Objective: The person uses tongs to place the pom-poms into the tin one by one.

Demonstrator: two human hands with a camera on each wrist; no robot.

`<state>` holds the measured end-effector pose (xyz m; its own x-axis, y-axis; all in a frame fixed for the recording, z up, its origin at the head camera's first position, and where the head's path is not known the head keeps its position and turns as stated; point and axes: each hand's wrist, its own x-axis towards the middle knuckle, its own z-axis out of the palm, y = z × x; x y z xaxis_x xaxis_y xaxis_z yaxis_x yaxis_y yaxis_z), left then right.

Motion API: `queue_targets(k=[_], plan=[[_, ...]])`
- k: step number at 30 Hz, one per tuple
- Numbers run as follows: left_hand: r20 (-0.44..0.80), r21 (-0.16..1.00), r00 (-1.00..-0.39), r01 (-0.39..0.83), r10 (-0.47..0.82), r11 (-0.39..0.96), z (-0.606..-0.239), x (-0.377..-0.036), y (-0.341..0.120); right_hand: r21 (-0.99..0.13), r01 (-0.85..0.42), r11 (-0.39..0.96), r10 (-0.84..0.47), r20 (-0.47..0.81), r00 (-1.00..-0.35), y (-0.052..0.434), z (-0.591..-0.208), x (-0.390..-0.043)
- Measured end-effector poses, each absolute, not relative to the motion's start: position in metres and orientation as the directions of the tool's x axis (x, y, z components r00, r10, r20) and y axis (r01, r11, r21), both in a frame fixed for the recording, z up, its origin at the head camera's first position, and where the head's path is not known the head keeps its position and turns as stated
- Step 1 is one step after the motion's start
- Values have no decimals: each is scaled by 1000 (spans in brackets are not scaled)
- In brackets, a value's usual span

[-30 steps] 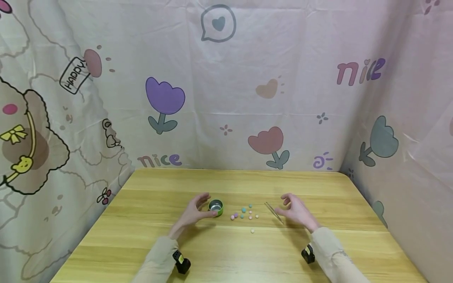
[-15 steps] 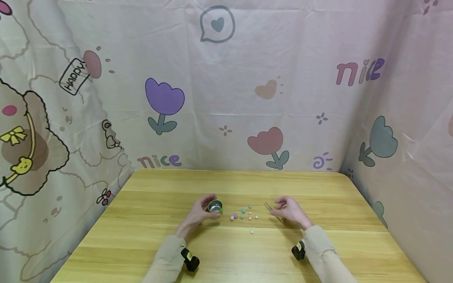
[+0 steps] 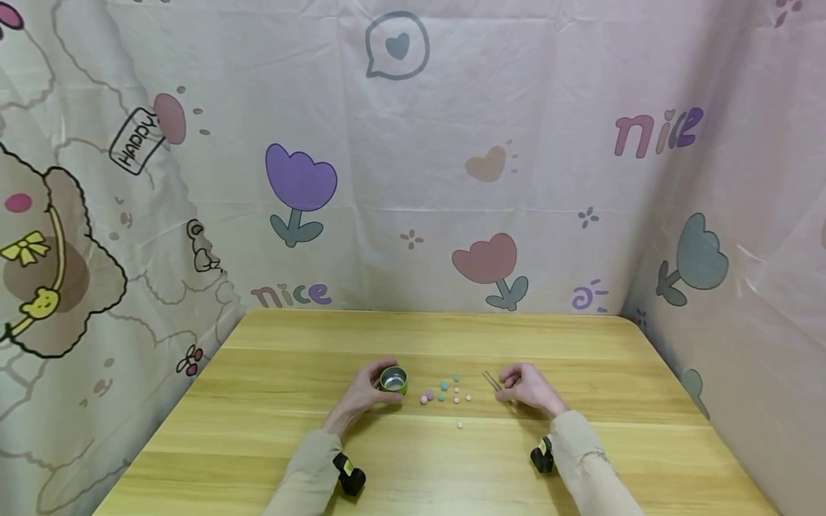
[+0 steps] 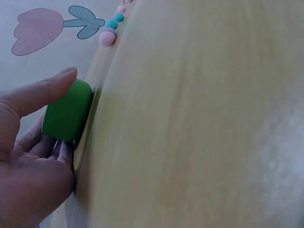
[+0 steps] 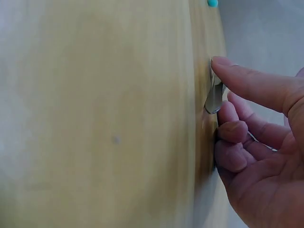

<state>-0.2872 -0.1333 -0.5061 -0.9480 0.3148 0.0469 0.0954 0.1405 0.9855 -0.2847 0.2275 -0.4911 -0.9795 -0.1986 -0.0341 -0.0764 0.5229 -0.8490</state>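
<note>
A small round green tin (image 3: pixel 401 390), silvery inside, stands upright on the table. My left hand (image 3: pixel 363 396) grips its sides, thumb on the near side and fingers round the far side; the left wrist view shows the thumb against the green wall (image 4: pixel 69 114). On the right, my right hand (image 3: pixel 532 389) holds metal tweezers (image 3: pixel 492 380) between thumb and fingers, low over the wood. Their broad end (image 5: pixel 215 99) shows under the thumb in the right wrist view. Between the hands lie several small pastel balls, among them a teal ball (image 3: pixel 444 386) and a purple ball (image 3: pixel 429 395).
One pale ball (image 3: pixel 460 426) lies nearer the front, apart from the others. The wooden table (image 3: pixel 413 466) runs back to a printed cloth (image 3: pixel 400 143) that hangs behind it and along both sides.
My left hand has moved right and closed round the tin. My right hand has moved left onto the tweezers and taken hold of them. The balls have stayed in place.
</note>
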Motion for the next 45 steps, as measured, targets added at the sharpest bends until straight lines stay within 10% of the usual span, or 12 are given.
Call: queue_targets(k=[45], plan=[[20,988,-962,61,271,142,-510,-284,-133,-829,-106,549,-178,8,-984,226,-498,-283]])
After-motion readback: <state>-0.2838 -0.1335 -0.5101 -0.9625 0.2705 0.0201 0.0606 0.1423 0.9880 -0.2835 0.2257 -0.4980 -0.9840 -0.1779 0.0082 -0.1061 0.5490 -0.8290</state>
